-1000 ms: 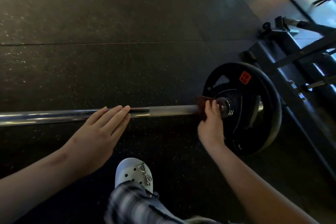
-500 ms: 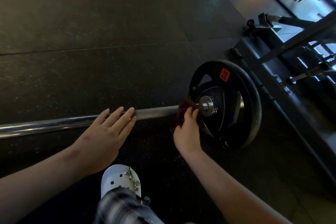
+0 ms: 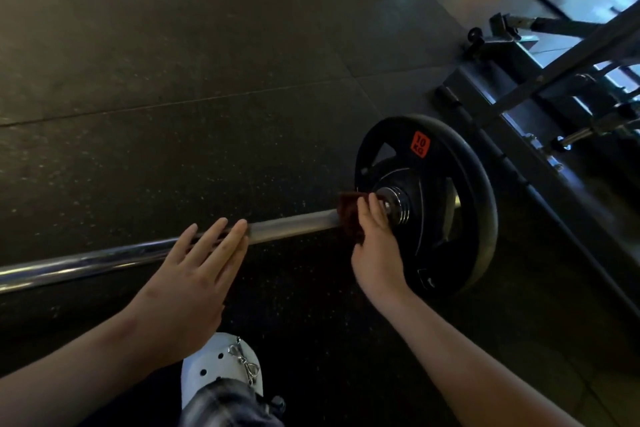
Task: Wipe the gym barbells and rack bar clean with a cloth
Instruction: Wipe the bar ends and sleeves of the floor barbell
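A steel barbell (image 3: 104,262) lies on the black rubber floor, running from the left edge to a black 10 kg plate (image 3: 450,204) on the right. My left hand (image 3: 194,274) rests flat on the bar with straight fingers. My right hand (image 3: 375,243) grips a dark red cloth (image 3: 349,215) wrapped round the bar right beside the plate's chrome collar (image 3: 394,206). Most of the cloth is hidden under my fingers.
A dark metal rack frame (image 3: 519,107) with pegs and braces stands just right of the plate, running diagonally toward the lower right. My white clog (image 3: 218,367) and plaid trouser leg sit at the bottom centre. Rubber flooring stretches beyond the bar.
My right hand and the cloth stay at the plate end of the bar, shifting slightly along it. My left hand stays flat on the bar. The camera view has shifted a little.
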